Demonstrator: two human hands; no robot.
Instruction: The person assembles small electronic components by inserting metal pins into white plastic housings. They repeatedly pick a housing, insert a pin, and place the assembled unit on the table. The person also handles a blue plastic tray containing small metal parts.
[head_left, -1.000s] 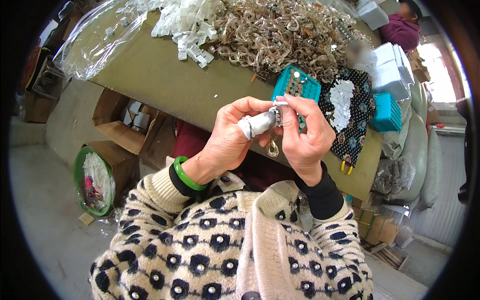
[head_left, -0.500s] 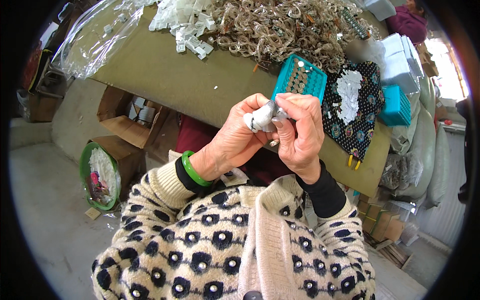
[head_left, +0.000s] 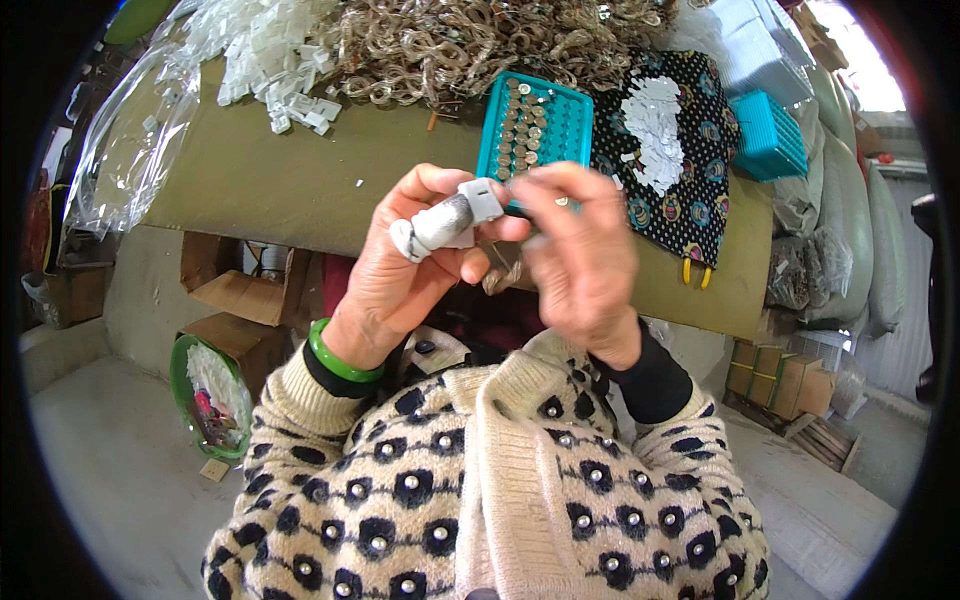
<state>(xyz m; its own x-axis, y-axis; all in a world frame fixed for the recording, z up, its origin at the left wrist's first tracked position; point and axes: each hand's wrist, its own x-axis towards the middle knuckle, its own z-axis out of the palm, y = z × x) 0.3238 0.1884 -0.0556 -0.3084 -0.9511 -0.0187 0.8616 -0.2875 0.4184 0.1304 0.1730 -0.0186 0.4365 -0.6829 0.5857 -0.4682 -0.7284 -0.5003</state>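
Observation:
My left hand (head_left: pixel 375 260), with a green bangle at its wrist, grips a small white plastic case (head_left: pixel 483 199) at its fingertips. Its thumb is wrapped in a white covering (head_left: pixel 437 225) smudged grey. A small bundle of clear-brown wire (head_left: pixel 503 277) hangs just below the case, between the hands. Beside the case is my right hand (head_left: pixel 590 260), its fingers bent toward it and blurred by motion; whether they hold anything does not show. Just beyond the hands, a teal tray (head_left: pixel 572 82) holds several round silver button cells, partly covered by the right fingers.
On the table (head_left: pixel 270 185) lie a heap of wire coils (head_left: pixel 450 50) and a pile of white plastic cases (head_left: pixel 262 60). A dark patterned cloth (head_left: pixel 705 160) carries small white pieces, with stacked teal trays (head_left: pixel 768 135) at its right. A green basin (head_left: pixel 185 385) stands on the floor.
The hands have drawn apart slightly, and the white case now shows at the left fingertips. My right hand has come off it. The view has shifted, so the table's things appear further left.

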